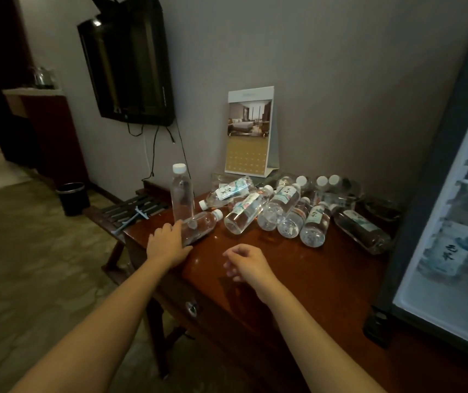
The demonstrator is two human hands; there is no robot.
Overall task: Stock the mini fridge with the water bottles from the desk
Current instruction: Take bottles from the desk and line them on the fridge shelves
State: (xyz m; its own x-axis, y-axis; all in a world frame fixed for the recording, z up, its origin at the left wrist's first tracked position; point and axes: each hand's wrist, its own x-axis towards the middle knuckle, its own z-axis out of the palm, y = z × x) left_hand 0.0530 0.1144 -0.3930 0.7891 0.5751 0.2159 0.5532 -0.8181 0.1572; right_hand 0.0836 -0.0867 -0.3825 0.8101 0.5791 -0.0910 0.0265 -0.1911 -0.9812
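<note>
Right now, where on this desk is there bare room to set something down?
The front of the desk is bare from your right hand across to the fridge, in front of the pile of bottles. Crowded: the back, from the upright bottle by your left hand to the fridge.
</note>
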